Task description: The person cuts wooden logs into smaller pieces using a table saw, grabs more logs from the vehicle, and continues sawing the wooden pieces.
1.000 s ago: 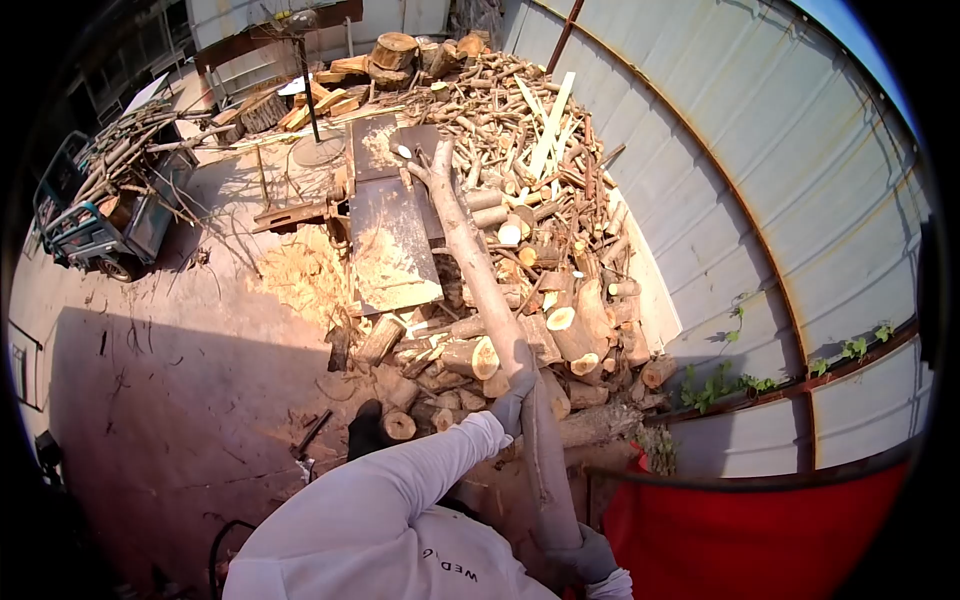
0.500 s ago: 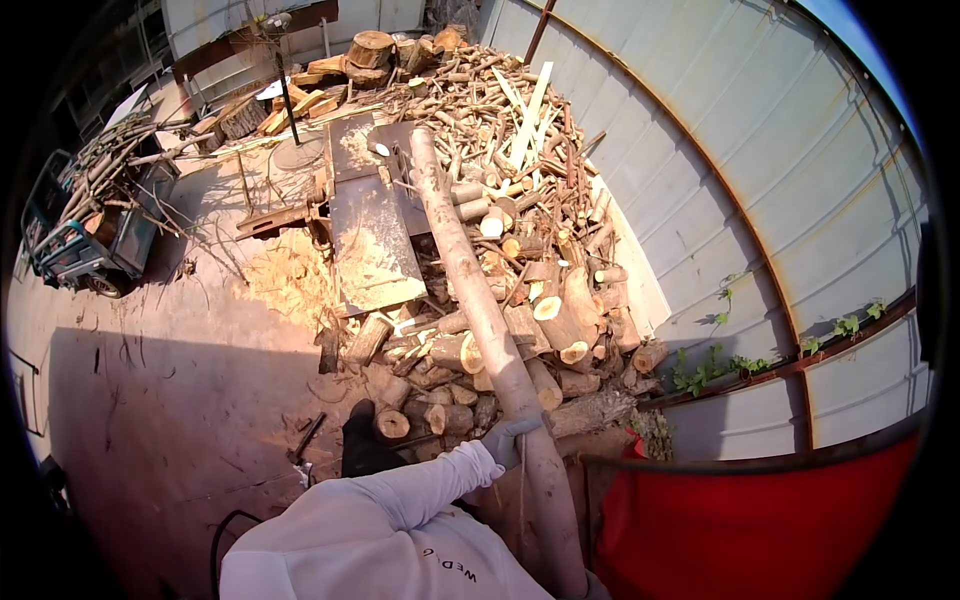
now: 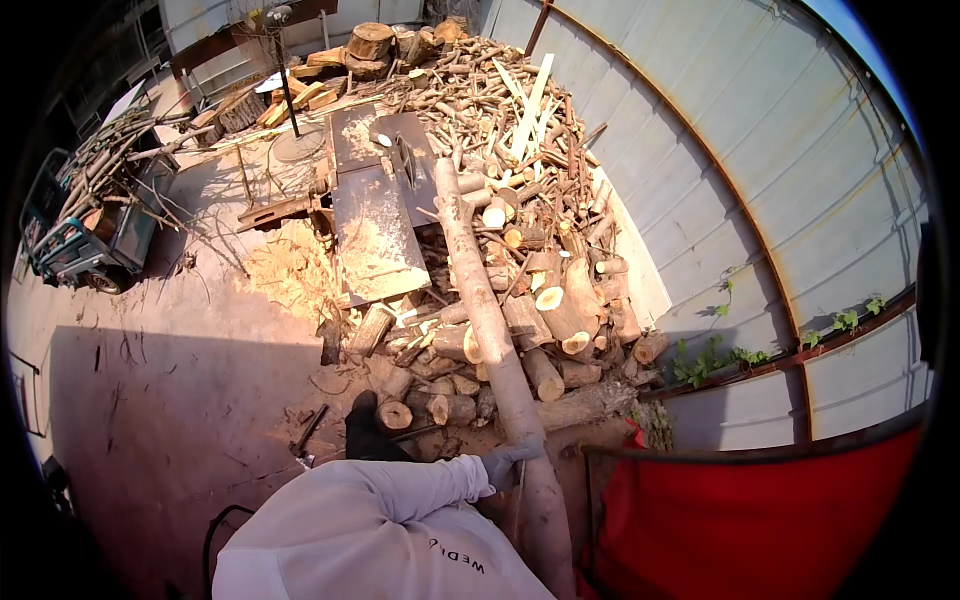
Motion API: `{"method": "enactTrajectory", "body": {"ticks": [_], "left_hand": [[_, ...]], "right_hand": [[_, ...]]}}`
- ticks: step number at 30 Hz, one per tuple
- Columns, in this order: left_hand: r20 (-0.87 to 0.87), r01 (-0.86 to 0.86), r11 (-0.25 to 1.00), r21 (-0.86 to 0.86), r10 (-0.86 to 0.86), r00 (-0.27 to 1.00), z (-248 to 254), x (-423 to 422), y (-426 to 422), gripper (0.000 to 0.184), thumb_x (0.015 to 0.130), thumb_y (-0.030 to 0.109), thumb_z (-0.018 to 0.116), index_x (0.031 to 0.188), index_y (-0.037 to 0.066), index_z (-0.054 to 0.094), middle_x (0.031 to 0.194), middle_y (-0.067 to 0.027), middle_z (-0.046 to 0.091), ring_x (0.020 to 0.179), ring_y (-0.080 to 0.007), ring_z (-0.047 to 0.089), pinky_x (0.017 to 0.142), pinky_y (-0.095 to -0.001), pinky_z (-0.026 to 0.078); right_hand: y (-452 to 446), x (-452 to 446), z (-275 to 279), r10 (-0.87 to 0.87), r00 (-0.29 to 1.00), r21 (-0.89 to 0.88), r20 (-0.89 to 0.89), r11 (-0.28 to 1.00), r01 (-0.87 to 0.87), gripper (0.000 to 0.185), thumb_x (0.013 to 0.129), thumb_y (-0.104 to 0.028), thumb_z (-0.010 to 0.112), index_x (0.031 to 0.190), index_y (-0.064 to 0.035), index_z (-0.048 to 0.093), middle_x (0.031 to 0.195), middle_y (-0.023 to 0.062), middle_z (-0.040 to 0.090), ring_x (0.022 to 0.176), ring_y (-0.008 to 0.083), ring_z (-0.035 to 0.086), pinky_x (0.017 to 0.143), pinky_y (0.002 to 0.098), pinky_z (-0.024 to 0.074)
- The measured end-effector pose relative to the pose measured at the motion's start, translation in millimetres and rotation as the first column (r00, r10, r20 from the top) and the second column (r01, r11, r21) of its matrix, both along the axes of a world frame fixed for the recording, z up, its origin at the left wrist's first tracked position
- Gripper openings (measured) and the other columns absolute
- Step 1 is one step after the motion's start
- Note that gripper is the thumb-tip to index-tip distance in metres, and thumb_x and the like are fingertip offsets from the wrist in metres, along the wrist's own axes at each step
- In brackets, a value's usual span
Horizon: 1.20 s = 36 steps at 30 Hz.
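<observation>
A long, barked log slants from the bottom edge up towards the metal saw table, its far end just right of the table. My left hand, in a grey glove, is closed round the log's left side near my body. The lower end of the log runs out of view at the bottom, and my right hand does not show. Sawdust covers part of the table top. Cut logs lie heaped under and beside the long log.
A cart loaded with branches stands at the left. Split wood and thick rounds lie at the back. A corrugated metal wall runs along the right, with a red sheet at the lower right. A thin pole stands behind the table.
The long log has shifted back towards me, and its forked far end no longer shows. My right hand has gone down out of view, while my left hand stays on the log.
</observation>
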<state>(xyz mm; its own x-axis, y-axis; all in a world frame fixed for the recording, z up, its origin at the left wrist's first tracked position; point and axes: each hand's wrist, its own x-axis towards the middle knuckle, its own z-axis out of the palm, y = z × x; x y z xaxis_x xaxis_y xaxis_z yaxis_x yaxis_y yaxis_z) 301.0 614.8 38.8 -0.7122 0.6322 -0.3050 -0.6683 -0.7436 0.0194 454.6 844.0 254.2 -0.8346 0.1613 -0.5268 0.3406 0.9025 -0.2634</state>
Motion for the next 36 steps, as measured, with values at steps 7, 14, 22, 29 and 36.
{"method": "enactTrajectory", "body": {"ticks": [7,14,22,29,36], "left_hand": [[-0.122,0.068,0.985,0.158,-0.048,0.991,21.8,-8.1,10.0,0.049,0.089,0.016,0.07,0.134,0.008,0.054,0.127,-0.0113,0.064,0.12,-0.0274,0.061,0.109,-0.0451,0.045],[-0.28,0.074,0.946,0.316,0.019,0.96,31.1,-14.3,-19.3,0.066,0.082,0.02,0.079,0.141,0.01,0.049,0.134,-0.0118,0.06,0.126,-0.0304,0.057,0.111,-0.051,0.043],[-0.192,-0.094,0.983,-0.158,0.063,0.979,34.8,-18.3,-41.5,0.045,0.09,0.018,0.073,0.13,0.007,0.055,0.119,-0.008,0.066,0.111,-0.0256,0.065,0.1,-0.0469,0.053],[-0.168,-0.133,0.986,-0.097,0.116,0.979,-7.1,-26.2,-47.7,0.04,0.09,0.017,0.072,0.126,0.005,0.06,0.118,-0.0094,0.067,0.113,-0.0243,0.064,0.101,-0.0441,0.051],[-0.246,-0.203,0.974,0.1,0.222,0.943,-10.5,-27.6,-42.6,0.04,0.093,0.022,0.068,0.128,0.005,0.06,0.124,-0.0109,0.066,0.115,-0.0258,0.064,0.105,-0.0441,0.048]], "right_hand": [[-3.0,4.7,-0.4,-0.007,1.0,0.015,-0.023,1.0,0.007,0.087,0.067,-0.028,0.085,0.142,-0.0015,0.049,0.126,0.0185,0.062,0.117,0.026,0.06,0.094,0.0362,0.0514],[-3.0,6.0,1.9,-0.033,0.999,0.049,-0.027,0.998,0.034,0.088,0.067,-0.032,0.086,0.141,-0.0016,0.049,0.127,0.0202,0.062,0.118,0.0273,0.06,0.095,0.0374,0.0513],[0.6,11.1,21.5,-0.046,0.999,0.118,-0.012,0.992,0.047,0.09,0.067,-0.037,0.087,0.14,-0.0018,0.05,0.128,0.022,0.061,0.12,0.0287,0.06,0.096,0.0388,0.0512],[32.3,13.9,45.5,0.006,0.997,0.152,0.082,0.988,-0.019,0.092,0.066,-0.045,0.087,0.139,-0.0019,0.051,0.128,0.0248,0.061,0.123,0.032,0.059,0.099,0.0409,0.0501],[93.5,16.1,27.3,-0.028,0.998,0.115,0.053,0.993,0.022,0.103,0.057,-0.064,0.084,0.142,-0.0196,0.049,0.132,0.0213,0.061,0.125,0.0406,0.055,0.103,0.0502,0.0461]]}}
